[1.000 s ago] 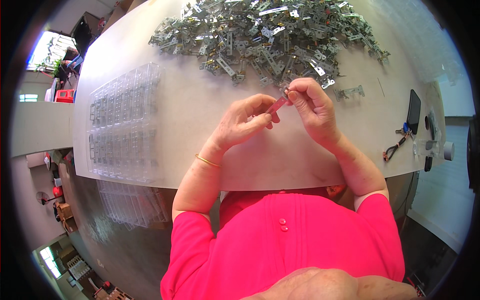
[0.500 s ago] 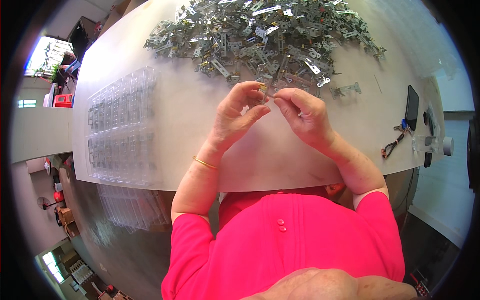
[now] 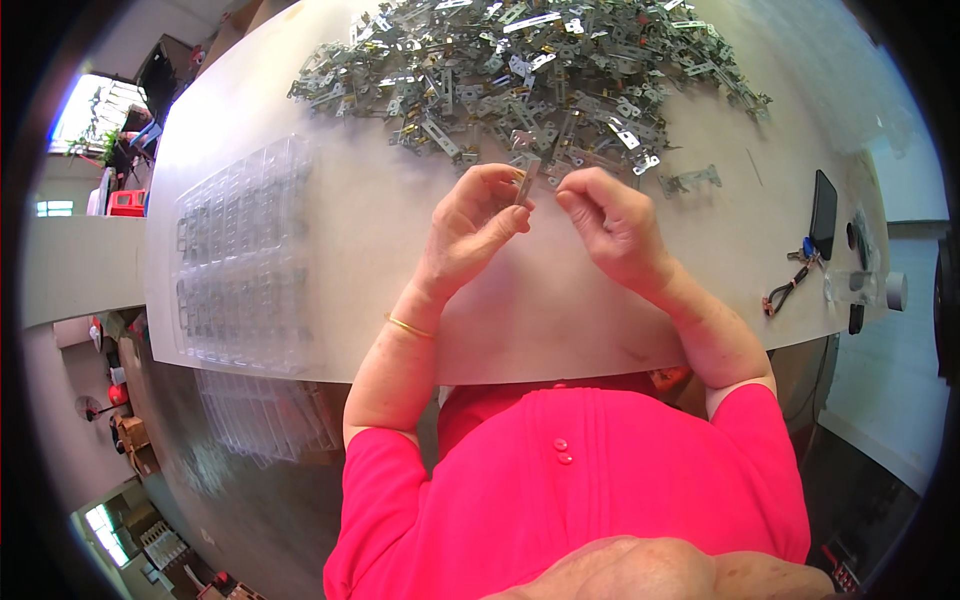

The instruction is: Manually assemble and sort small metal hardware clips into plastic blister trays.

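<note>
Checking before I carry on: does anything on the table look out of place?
One metal bracket and a thin rod lie apart from the metal heap, on its lower right, so they look stray.

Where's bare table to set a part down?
Bare: between clear trays and left hand; between the forearms; between right hand and phone, nearer than the loose bracket. Crowded: far side, under the heap of metal brackets.

A workshop, shown by heaped metal parts [image 3: 540, 75] and stacked trays [image 3: 245, 255].
</note>
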Demonstrator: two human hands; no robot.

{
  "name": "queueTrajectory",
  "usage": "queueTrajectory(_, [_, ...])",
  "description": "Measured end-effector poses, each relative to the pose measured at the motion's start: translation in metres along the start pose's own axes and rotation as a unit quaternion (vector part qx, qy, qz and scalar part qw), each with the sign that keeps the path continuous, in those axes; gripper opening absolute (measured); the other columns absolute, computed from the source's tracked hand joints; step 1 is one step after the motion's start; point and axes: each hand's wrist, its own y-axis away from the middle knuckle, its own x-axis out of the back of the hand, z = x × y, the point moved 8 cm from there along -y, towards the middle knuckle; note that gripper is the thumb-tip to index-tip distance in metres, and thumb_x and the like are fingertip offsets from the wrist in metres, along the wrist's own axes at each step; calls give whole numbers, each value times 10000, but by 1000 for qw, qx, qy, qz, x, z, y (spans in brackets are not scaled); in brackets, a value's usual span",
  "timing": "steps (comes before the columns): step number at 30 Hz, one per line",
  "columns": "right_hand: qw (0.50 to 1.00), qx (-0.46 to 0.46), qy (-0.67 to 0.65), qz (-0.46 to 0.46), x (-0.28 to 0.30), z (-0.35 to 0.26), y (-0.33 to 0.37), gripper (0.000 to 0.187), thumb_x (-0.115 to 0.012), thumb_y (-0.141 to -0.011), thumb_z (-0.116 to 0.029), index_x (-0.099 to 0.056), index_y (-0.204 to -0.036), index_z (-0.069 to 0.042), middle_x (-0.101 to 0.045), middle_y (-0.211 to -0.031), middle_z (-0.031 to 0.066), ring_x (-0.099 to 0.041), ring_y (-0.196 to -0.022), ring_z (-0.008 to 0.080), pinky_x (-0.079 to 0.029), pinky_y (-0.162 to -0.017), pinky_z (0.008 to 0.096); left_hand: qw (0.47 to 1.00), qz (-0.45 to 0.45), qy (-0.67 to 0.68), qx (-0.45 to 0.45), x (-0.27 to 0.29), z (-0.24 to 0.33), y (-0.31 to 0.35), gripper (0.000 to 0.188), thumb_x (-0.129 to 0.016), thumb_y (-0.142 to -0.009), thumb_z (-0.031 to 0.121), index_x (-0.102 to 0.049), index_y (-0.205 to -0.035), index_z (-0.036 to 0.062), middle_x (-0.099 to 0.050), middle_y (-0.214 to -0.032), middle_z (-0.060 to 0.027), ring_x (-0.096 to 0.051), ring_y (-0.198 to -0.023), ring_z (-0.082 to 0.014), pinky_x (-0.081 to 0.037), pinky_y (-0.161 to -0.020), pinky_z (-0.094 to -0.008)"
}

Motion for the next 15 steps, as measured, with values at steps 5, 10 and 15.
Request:
queueTrajectory(5, [983, 36, -172, 54, 2, 6, -5, 83, -628, -974, -14, -638, -1051, -42, -656, -1041, 65, -623, -908, 128, -517, -775, 260, 990, -95, 66, 79, -11, -5, 7, 329, -629, -956, 58, -555, -1269, -9, -665, -1022, -92, -633, -900, -145, -533, -800, -294])
queueTrajectory(10, [964, -46, -263, 8, -4, 15, 3, 100, -563, -1030, -38, -619, -1102, 3, -664, -1036, 48, -613, -877, 92, -505, -785, 225, 978, -149, 92, 112, -23, -13, 7, 334, -652, -939, 70, -560, -1251, -6, -662, -1011, -91, -641, -872, -150, -538, -787, -302])
queueTrajectory(15, [966, -57, -250, 26, -3, 19, 5, 118, -545, -1044, -65, -610, -1122, -4, -683, -1050, 64, -654, -866, 103, -545, -797, 254, 983, -54, -158, -74, -15, 10, 4, 232, -709, -883, 85, -598, -1069, 1, -673, -900, -58, -649, -818, -127, -540, -744, -306])
